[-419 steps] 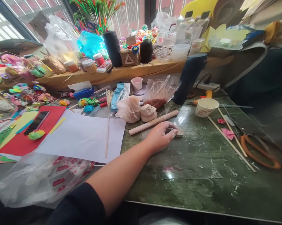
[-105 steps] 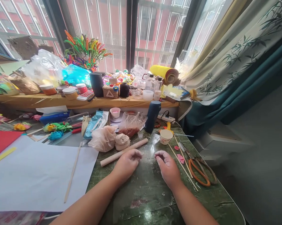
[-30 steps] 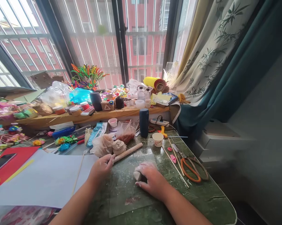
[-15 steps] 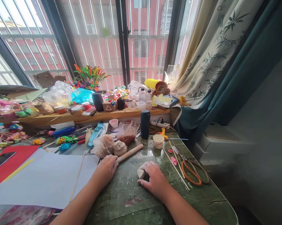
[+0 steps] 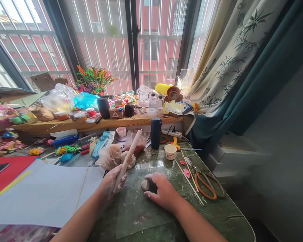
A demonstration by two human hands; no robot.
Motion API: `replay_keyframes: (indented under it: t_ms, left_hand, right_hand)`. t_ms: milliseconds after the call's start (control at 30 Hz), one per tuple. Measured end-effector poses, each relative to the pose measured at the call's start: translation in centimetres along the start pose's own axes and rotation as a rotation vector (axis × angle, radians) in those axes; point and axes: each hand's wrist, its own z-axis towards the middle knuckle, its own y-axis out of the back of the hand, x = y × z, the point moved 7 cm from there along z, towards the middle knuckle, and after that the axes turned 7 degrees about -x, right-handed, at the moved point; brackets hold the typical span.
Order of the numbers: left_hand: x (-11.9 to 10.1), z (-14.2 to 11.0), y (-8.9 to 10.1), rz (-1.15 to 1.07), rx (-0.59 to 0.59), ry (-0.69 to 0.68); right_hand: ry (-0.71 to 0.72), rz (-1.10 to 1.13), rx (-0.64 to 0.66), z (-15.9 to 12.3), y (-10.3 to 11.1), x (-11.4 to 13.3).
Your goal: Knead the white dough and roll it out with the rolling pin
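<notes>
My left hand (image 5: 114, 179) is closed around the lower part of a wooden rolling pin (image 5: 128, 156), which is tilted up with its far end off the table. My right hand (image 5: 158, 189) curves around a small lump of pale clay (image 5: 145, 185), fingers and thumb at its sides, low over a clear sheet (image 5: 138, 210) dusted with white bits. Behind the rolling pin sits a larger lump of clay (image 5: 132, 161), partly hidden by it, beside a crumpled plastic bag (image 5: 108, 158).
A paper cup (image 5: 170, 152) and a dark blue cylinder (image 5: 155, 133) stand beyond my right hand. Scissors (image 5: 205, 185) and thin wooden sticks (image 5: 189, 181) lie to the right. White paper (image 5: 47, 191) covers the left side. Craft supplies crowd the windowsill (image 5: 131, 123).
My left hand has lifted the rolling pin off the table and tilted it upward. My right hand and the small clay lump have shifted slightly left.
</notes>
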Motion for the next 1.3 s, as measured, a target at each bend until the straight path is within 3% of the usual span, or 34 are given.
replay_keyframes:
  t_ms: [100,200,267,333,467,633,867,1000,1300]
  left_hand:
    - [-1.2,-0.6,-0.7,0.373,0.044,-0.232]
    - [-2.4,-1.7,-2.2,0.798,0.127,-0.514]
    - [-2.6,-2.2,-2.8,0.975,0.160,-0.637]
    - [-2.5,-2.5,-3.2,1.080,0.188,-0.730]
    - [-2.0,-2.7,-3.1,1.181,0.190,-0.848]
    - [-1.3,-2.8,-3.0,1.243,0.210,-0.858]
    - [-1.2,-2.2,-3.5,1.181,0.253,-0.671]
    - [-1.1,-1.7,-3.7,1.241,0.187,-0.574]
    - [-1.1,-1.8,-4.5,1.351,0.165,-0.665]
  right_hand:
    - [0.113,0.034,-0.298,-1.1,2.9,0.1]
    - [0.217,-0.105,-0.594,-2.7,6.1,0.7]
    - [0.257,-0.245,-0.560,-2.8,6.4,1.3]
    - [0.245,-0.347,-0.416,-2.2,5.8,1.5]
    - [0.170,-0.364,-0.259,-1.4,4.4,1.1]
    - [0.142,-0.321,-0.282,-1.8,4.1,0.8]
    - [0.075,-0.294,-0.282,-2.3,3.6,0.1]
    - [0.037,-0.294,-0.218,-2.4,3.0,-0.8]
    - [0.011,-0.339,-0.146,-2.1,1.7,-2.4]
